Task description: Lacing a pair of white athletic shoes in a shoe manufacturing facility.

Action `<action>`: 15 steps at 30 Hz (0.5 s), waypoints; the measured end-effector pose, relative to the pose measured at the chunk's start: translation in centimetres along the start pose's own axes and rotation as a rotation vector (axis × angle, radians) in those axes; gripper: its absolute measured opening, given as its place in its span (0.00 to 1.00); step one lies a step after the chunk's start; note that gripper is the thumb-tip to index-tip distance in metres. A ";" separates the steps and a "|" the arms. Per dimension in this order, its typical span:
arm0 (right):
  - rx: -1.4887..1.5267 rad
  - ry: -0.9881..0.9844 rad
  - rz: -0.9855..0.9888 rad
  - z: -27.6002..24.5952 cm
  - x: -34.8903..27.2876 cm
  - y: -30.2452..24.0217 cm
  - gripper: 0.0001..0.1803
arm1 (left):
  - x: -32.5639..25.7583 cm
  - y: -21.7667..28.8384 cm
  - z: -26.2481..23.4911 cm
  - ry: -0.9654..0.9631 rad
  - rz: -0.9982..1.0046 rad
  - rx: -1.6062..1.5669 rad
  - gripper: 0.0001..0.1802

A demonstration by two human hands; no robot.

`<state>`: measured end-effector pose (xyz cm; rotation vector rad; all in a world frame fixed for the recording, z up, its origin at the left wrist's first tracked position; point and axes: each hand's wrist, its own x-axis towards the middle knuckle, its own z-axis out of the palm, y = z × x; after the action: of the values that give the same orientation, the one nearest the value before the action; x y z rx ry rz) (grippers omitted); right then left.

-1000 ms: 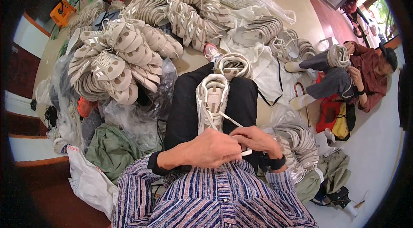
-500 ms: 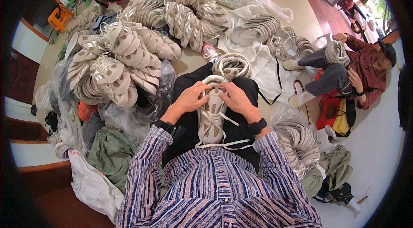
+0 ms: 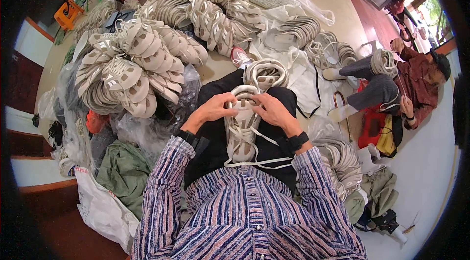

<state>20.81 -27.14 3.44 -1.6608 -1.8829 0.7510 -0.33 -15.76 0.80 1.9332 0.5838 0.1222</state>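
Moved since a second ago: both hands, from the lace ends up to the shoe's opening.
Item: beige shoe, lying on the lap, toe toward the body, presumably so the thighs steady it.
Left hand, right hand: each gripping one side of the opening, apparently to spread it.
Lace: trailing loose beyond the toe.
Unseen from here: sole, underneath; some fingertips, behind the rim.
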 end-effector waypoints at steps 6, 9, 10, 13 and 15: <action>-0.081 0.106 -0.012 -0.1 0.3 -1.9 0.18 | 0.1 -0.7 1.1 0.134 0.293 -0.049 0.20; -0.070 0.022 -0.120 -0.4 1.3 -2.1 0.26 | -0.1 -0.1 1.4 -0.013 0.063 -0.001 0.29; -0.106 0.013 -0.198 0.5 2.0 -2.3 0.28 | -0.4 -1.9 2.0 0.046 0.191 -0.002 0.31; -0.015 -0.116 -0.148 0.2 2.1 -3.1 0.26 | -1.7 0.6 1.5 0.036 0.059 -0.069 0.30; 0.126 -0.298 -0.013 -0.1 2.0 -1.9 0.22 | -1.9 0.5 1.3 0.011 0.025 -0.119 0.29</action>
<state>19.26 -25.32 4.87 -1.5241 -1.9940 1.1393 -1.33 -17.88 1.04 1.8263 0.5477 0.1798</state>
